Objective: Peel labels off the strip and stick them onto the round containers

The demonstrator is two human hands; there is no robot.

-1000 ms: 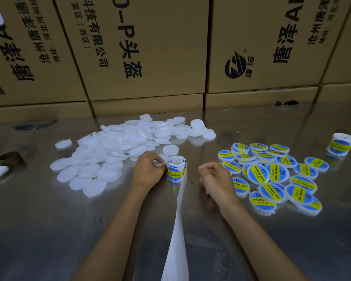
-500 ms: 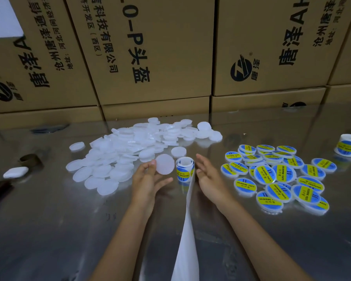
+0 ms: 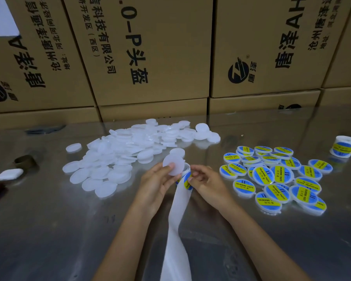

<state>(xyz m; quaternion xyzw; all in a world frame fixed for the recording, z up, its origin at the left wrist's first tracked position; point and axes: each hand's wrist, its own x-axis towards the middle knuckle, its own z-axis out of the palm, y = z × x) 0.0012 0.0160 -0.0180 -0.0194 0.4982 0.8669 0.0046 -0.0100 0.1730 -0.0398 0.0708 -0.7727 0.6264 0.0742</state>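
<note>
My left hand (image 3: 157,182) holds a plain white round container (image 3: 173,165) upright, thumb on its face, just above the label roll (image 3: 186,175). My right hand (image 3: 206,182) pinches a blue and yellow label (image 3: 187,182) at the roll's edge. The roll's bare white backing strip (image 3: 176,230) trails toward me across the metal table. A pile of unlabelled white containers (image 3: 130,151) lies at centre left. Labelled containers (image 3: 276,177) lie in a heap at the right.
A second label roll (image 3: 343,146) stands at the far right. A small white pad (image 3: 10,174) and a dark ring (image 3: 25,161) lie at the left. Stacked cardboard boxes (image 3: 150,57) wall off the back of the reflective metal table (image 3: 49,230).
My left hand has lifted a white container from the table and raised it beside the roll. My right hand has closed in from open fingers to pinch a label on the roll.
</note>
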